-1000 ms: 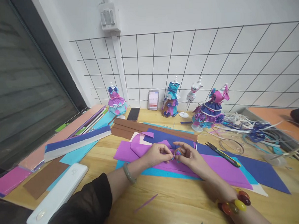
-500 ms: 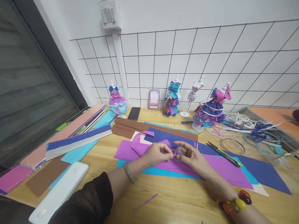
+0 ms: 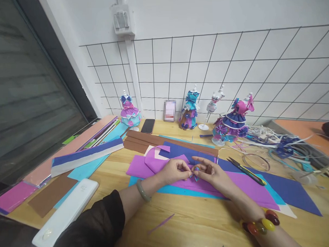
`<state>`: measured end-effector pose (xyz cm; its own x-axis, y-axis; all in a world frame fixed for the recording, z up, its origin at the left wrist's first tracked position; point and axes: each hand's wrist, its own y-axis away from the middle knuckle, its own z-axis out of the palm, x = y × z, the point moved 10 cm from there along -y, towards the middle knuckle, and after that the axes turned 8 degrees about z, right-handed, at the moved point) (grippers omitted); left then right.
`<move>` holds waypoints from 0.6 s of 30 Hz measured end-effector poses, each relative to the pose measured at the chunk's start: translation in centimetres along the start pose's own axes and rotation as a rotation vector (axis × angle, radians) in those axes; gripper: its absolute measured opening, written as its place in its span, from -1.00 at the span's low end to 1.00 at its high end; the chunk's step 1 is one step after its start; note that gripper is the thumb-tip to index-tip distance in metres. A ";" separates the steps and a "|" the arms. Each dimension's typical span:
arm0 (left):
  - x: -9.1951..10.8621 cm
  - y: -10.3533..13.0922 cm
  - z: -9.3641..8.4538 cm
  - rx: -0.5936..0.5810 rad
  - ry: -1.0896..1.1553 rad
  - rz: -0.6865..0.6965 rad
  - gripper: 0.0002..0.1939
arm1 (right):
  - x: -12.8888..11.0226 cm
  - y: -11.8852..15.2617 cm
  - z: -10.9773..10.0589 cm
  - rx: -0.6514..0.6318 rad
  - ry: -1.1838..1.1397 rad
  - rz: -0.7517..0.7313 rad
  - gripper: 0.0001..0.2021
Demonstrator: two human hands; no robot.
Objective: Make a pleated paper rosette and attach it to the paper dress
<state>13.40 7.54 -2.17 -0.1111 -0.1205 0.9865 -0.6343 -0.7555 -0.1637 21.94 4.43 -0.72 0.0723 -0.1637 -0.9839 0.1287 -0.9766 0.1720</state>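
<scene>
A small pleated paper piece [image 3: 195, 177], blue and purple, is pinched between my two hands above the purple paper sheet [image 3: 242, 182]. My left hand [image 3: 177, 171] has its thumb and forefinger closed at the left side of the piece. From the other side my right hand [image 3: 209, 171] grips it between thumb and fingers, forefinger raised. The fingertips partly cover the piece. Under the hands, blue and turquoise sheets lie layered with the purple one. A curled purple paper strip [image 3: 152, 161] rests just beyond my left hand.
Dark-tipped scissors [image 3: 247, 171] lie right of my hands. Miniature dress forms in paper dresses [image 3: 130, 112] stand along the wall, with a phone [image 3: 148, 126] nearby. Tangled cords [image 3: 281, 144] are at right. A long white device [image 3: 66, 213] sits at left, near brown paper [image 3: 52, 194].
The pleated piece has turned in my fingers and its lower end now points down between them. Both hands stay in nearly the same place, and the view has shifted slightly.
</scene>
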 end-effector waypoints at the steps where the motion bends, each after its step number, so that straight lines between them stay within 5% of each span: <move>1: 0.0 0.0 0.0 0.003 -0.004 -0.002 -0.78 | 0.1 0.0 0.1 -0.006 0.004 0.005 -0.44; 18: -0.3 0.0 0.0 0.010 0.013 -0.008 -0.75 | -0.1 0.0 -0.3 0.000 0.065 -0.016 -0.61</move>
<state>13.44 7.61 -2.41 -0.1164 -0.1058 0.9876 -0.6275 -0.7629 -0.1557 22.18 4.50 -0.59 0.1343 -0.1384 -0.9812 0.1306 -0.9791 0.1560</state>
